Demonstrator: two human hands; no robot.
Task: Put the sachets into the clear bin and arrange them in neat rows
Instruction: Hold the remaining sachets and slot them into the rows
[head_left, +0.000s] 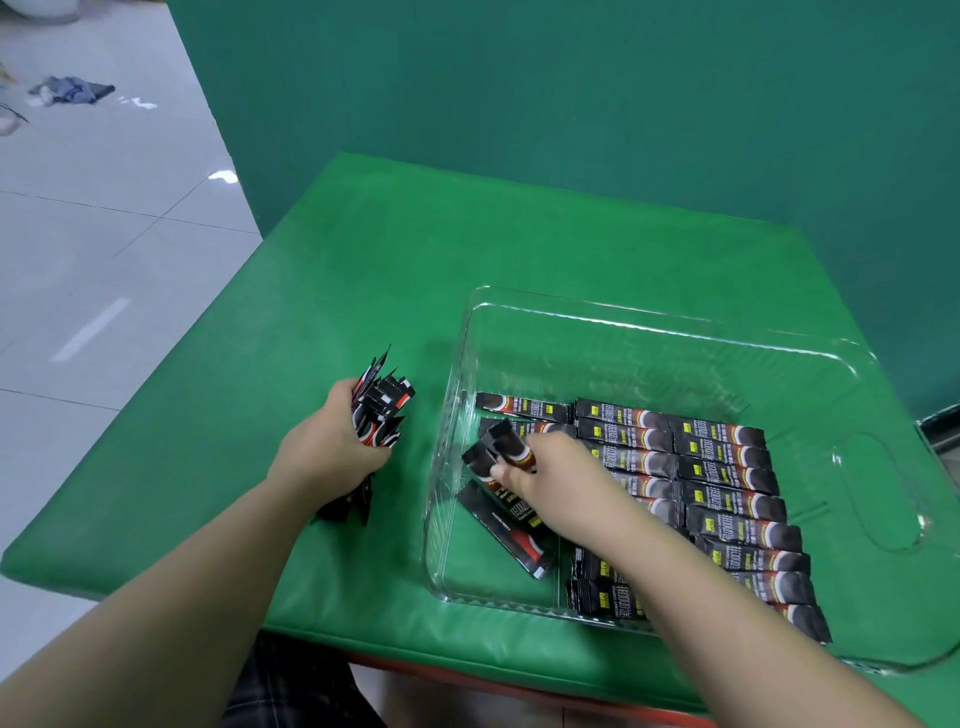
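A clear bin (649, 322) stands on the green table, right of centre. Inside it, several black sachets (727, 483) lie flat in neat rows along the middle and right. One loose sachet (506, 530) lies slanted at the bin's left side. My right hand (561, 478) is inside the bin, shut on two sachets (498, 449) whose ends stick out to the left. My left hand (332, 441) is outside, left of the bin, gripping a thick bundle of sachets (379, 410) held upright over the table.
The green padded table (337, 270) has bare cloth behind and left of the bin. A green wall (571, 93) rises behind the table. White tiled floor (93, 234) lies to the left, with a cloth scrap far off.
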